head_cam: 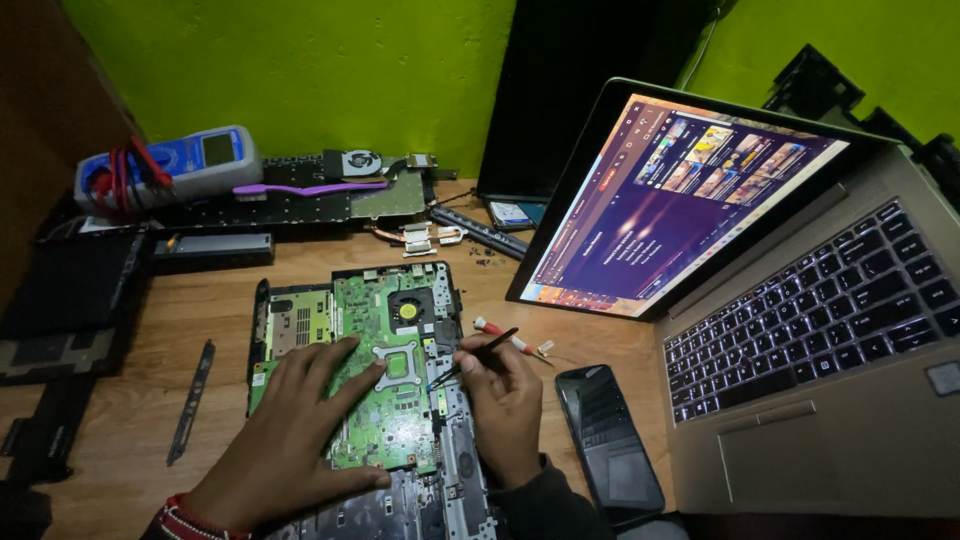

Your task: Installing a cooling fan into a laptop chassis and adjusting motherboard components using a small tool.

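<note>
Motherboard (385, 380) lies under flat open left hand (290, 430); right hand (505, 395) pinches seemingly tweezers (475, 358) at its edge.

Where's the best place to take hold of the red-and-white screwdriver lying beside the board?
Pinch the red-and-white screwdriver at its red handle end, nearest the right hand. It lies flat on the wooden table, slanting toward the open laptop, so come from above with fingers across the shaft; the far tip is thinner and harder to pinch.

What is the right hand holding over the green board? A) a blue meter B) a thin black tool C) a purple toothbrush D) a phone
B: the right hand pinches a thin black tool whose tip points down at the green circuit board, while the left hand lies flat on the board.
</note>
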